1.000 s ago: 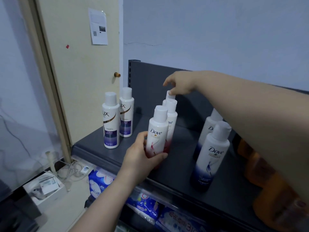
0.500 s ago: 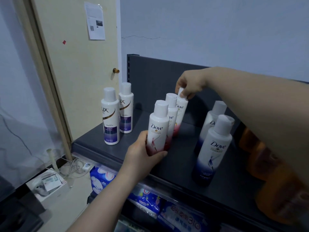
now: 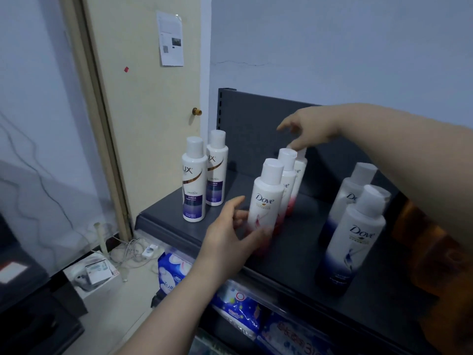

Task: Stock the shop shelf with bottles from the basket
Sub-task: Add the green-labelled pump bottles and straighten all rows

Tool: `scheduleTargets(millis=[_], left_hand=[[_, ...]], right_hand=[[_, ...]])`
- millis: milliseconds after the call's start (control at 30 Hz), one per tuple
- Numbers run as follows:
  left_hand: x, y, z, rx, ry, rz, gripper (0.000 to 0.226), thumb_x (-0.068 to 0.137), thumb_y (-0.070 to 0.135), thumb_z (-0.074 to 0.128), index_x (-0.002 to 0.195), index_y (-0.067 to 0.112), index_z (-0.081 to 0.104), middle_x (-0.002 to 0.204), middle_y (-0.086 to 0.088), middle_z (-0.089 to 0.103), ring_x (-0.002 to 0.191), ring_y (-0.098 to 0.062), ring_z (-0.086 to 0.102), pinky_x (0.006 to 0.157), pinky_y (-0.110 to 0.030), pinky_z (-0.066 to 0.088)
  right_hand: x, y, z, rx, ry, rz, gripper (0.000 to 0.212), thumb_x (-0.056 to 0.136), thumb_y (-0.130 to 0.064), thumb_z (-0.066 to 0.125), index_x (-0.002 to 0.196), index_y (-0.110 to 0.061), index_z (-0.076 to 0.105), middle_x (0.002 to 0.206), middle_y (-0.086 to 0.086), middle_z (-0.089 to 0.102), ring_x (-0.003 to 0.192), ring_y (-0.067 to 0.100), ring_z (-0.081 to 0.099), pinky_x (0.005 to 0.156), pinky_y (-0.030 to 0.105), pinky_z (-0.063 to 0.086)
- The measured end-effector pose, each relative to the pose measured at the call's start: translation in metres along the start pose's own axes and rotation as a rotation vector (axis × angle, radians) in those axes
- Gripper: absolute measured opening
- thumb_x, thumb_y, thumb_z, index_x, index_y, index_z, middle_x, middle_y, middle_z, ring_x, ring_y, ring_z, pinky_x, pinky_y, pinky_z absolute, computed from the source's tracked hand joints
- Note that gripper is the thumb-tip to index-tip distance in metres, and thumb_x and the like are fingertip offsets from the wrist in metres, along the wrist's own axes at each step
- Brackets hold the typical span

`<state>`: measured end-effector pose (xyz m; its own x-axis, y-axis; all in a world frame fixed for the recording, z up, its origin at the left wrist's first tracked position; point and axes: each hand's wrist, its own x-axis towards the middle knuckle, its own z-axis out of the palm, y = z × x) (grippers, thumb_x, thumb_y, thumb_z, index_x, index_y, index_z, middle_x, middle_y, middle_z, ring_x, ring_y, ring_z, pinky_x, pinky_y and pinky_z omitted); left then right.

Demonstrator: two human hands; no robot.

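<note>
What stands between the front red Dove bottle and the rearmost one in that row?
A third red Dove bottle stands there upright, the middle of the row. The head view shows it partly hidden behind the front bottle and overlapping the rearmost bottle.

"Dove" on front red bottle; "UX" on purple-labelled bottle.

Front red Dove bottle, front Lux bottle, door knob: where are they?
front red Dove bottle [image 3: 265, 201]: head view, label
front Lux bottle [image 3: 193, 184]: head view, label
door knob [image 3: 196, 111]: head view, centre
</note>
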<state>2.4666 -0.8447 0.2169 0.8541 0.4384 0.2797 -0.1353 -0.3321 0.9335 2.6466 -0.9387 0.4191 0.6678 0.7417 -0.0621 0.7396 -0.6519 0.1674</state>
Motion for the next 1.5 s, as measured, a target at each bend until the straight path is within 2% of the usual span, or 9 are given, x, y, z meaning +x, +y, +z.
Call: scheduleTargets(millis=[133, 200, 367, 467, 633, 733, 1200, 1367, 1500], left_hand=[[-0.002, 0.003, -0.04, -0.069, 0.486, 0.199, 0.037, 0.076, 0.037, 0.069, 0.108, 0.021, 0.059, 0.094, 0.007, 0.064, 0.086, -0.005, 0.063, 0.082, -0.027, 0.052], [0.007, -0.003, -0.057, 0.07, 0.649, 0.194, 0.039, 0.08, 0.028, 0.071, 0.115, 0.022, 0.055, 0.107, 0.007, 0.057, 0.1, -0.01, 0.058, 0.092, -0.036, 0.05], [0.029, -0.024, -0.067, 0.311, 0.443, 0.039, 0.084, 0.077, 0.024, 0.076, 0.146, 0.016, 0.029, 0.139, -0.007, 0.048, 0.129, -0.021, 0.044, 0.107, -0.037, 0.036], [0.035, -0.031, -0.067, 0.337, 0.343, 0.083, 0.078, 0.077, 0.025, 0.076, 0.142, 0.021, 0.033, 0.128, 0.001, 0.058, 0.116, -0.017, 0.054, 0.089, -0.023, 0.039], [0.044, -0.033, -0.067, 0.419, 0.3, 0.025, 0.068, 0.083, 0.028, 0.069, 0.14, 0.023, 0.032, 0.121, 0.0, 0.062, 0.107, -0.023, 0.058, 0.074, -0.025, 0.036], [0.048, -0.035, -0.067, 0.472, 0.288, 0.007, 0.062, 0.085, 0.028, 0.065, 0.139, 0.021, 0.034, 0.121, -0.004, 0.063, 0.107, -0.027, 0.058, 0.073, -0.026, 0.035], [0.046, -0.031, -0.058, 0.483, 0.225, 0.015, 0.061, 0.081, 0.032, 0.07, 0.132, 0.025, 0.037, 0.108, -0.001, 0.067, 0.099, -0.026, 0.062, 0.082, -0.038, 0.049], [0.047, -0.035, -0.058, 0.461, 0.216, -0.001, 0.067, 0.08, 0.031, 0.071, 0.136, 0.025, 0.035, 0.112, -0.001, 0.066, 0.103, -0.024, 0.061, 0.084, -0.036, 0.049], [0.041, -0.021, -0.059, 0.403, 0.282, 0.009, 0.086, 0.078, 0.032, 0.076, 0.146, 0.021, 0.026, 0.137, -0.004, 0.05, 0.125, -0.019, 0.047, 0.095, -0.029, 0.038]], right_hand=[[0.002, -0.043, -0.03, 0.032, 0.152, -0.134, 0.06, 0.089, -0.038, 0.062, 0.143, -0.026, 0.04, 0.145, 0.0, 0.046, 0.127, 0.022, 0.048, 0.107, 0.036, 0.036], [0.013, -0.073, -0.035, 0.057, 0.17, -0.216, 0.058, 0.091, -0.036, 0.061, 0.144, -0.027, 0.04, 0.147, -0.003, 0.043, 0.125, 0.02, 0.048, 0.102, 0.031, 0.036], [0.052, -0.123, -0.022, -0.077, 0.056, -0.222, 0.057, 0.093, -0.035, 0.057, 0.145, -0.023, 0.037, 0.148, 0.001, 0.041, 0.132, 0.024, 0.043, 0.108, 0.041, 0.036], [0.062, -0.133, -0.016, -0.171, 0.042, -0.138, 0.049, 0.095, -0.033, 0.054, 0.139, -0.011, 0.047, 0.14, 0.007, 0.051, 0.125, 0.028, 0.05, 0.102, 0.04, 0.042], [0.075, -0.122, -0.006, -0.049, 0.011, -0.095, 0.026, 0.092, -0.022, 0.055, 0.116, -0.011, 0.061, 0.102, 0.008, 0.067, 0.087, 0.025, 0.069, 0.068, 0.03, 0.053], [0.077, -0.111, -0.005, 0.023, -0.004, -0.105, 0.014, 0.09, -0.017, 0.058, 0.102, -0.014, 0.063, 0.09, 0.006, 0.07, 0.082, 0.024, 0.071, 0.068, 0.028, 0.053], [0.071, -0.083, -0.002, 0.116, -0.06, -0.083, 0.017, 0.091, -0.012, 0.058, 0.106, -0.009, 0.064, 0.098, 0.009, 0.071, 0.074, 0.019, 0.07, 0.074, 0.029, 0.056], [0.061, -0.085, -0.002, 0.077, -0.055, -0.076, 0.04, 0.09, -0.023, 0.062, 0.128, -0.015, 0.056, 0.114, 0.006, 0.065, 0.089, 0.023, 0.07, 0.084, 0.034, 0.054], [0.036, -0.08, -0.013, 0.024, 0.065, -0.11, 0.061, 0.089, -0.039, 0.063, 0.144, -0.022, 0.041, 0.143, 0.001, 0.047, 0.126, 0.025, 0.048, 0.103, 0.037, 0.038]])
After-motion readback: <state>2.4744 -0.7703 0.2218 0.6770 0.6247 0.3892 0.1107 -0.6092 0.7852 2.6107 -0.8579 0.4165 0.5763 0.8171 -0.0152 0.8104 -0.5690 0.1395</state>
